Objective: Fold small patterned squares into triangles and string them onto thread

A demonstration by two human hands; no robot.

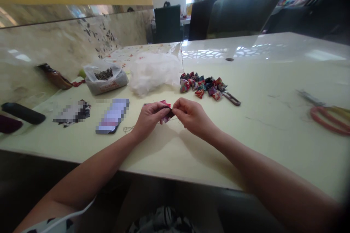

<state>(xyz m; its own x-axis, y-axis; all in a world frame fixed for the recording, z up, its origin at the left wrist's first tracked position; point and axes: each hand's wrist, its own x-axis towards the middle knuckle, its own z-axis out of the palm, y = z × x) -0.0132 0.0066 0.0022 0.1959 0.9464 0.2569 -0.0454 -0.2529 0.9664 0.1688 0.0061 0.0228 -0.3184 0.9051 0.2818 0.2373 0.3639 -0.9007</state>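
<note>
Near the middle of the table, my left hand (pixel 150 117) is closed on a small piece of dark and pink patterned fabric (pixel 167 117). My right hand (pixel 190 115) meets it from the right, thumb and forefinger pinched at the fabric's edge; whatever lies between those fingertips is too small to make out. Red fabric (pixel 164 103) shows just behind my left hand. Thin thread (pixel 128 129) lies on the table by my left wrist. Beyond my hands sits a pile of small patterned fabric pieces (pixel 201 86), with metal thread snips (pixel 232 98) beside it.
A phone (pixel 112 115), fabric scraps (pixel 72 113) and a black spool (pixel 24 113) lie left. Behind are white stuffing (pixel 154 72) and a plastic bag of dark bits (pixel 106 78). Large red-handled scissors (pixel 328 118) lie at the right on the pale table (pixel 273 76).
</note>
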